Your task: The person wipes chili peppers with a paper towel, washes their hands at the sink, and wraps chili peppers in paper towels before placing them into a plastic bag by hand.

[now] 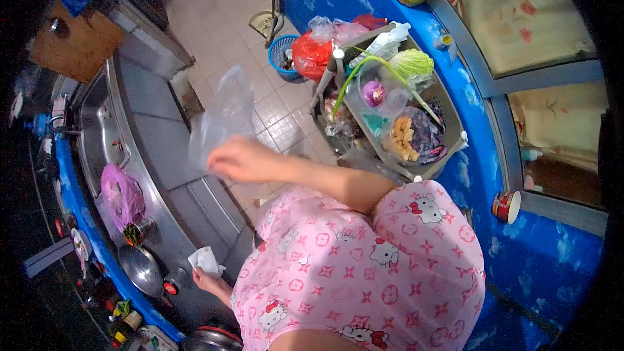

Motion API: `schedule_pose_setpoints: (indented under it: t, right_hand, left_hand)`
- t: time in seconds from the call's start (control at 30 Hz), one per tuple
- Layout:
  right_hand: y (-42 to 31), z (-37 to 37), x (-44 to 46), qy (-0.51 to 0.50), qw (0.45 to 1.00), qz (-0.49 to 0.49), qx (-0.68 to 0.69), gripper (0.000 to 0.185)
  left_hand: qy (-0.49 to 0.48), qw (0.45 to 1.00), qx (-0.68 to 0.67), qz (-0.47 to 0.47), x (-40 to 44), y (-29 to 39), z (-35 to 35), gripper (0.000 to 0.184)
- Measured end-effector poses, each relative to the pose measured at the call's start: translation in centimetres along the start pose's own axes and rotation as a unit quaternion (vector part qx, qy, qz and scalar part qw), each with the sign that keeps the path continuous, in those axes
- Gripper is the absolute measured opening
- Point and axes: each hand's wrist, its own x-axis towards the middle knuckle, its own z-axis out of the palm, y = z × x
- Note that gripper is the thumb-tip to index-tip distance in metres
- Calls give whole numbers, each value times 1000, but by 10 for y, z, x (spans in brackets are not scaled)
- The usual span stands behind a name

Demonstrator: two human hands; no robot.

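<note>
Right hand [242,158] holds filmy bag [224,112] (translucent), left hand [211,281] crumpled tissue [206,260].

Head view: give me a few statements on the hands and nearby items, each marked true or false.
1. The right hand holds a clear plastic bag. True.
2. The left hand is empty. False: it holds a white tissue.
3. The purple bag lies on the counter. True.
4. The cabbage lies in the sink. False: it is in the top of the gray rack.
5. The blue basket stands on the tiled floor. True.
</note>
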Motion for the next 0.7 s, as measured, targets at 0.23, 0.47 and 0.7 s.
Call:
schedule_pose_setpoints:
  t: [0.23,0.47,0.7]
  right_hand:
    - [31,-71,-20,174,922,151,309,18]
    - [23,-67,-2,211,820,181,500,20]
    - [-22,44,49,-116,970,72,201,18]
  left_hand:
    - [49,997,42,48,52,9,-30,30]
    - [138,950,255,116,92,-46,-94,29]
    - [212,765,561,236,33,5,-95,59]
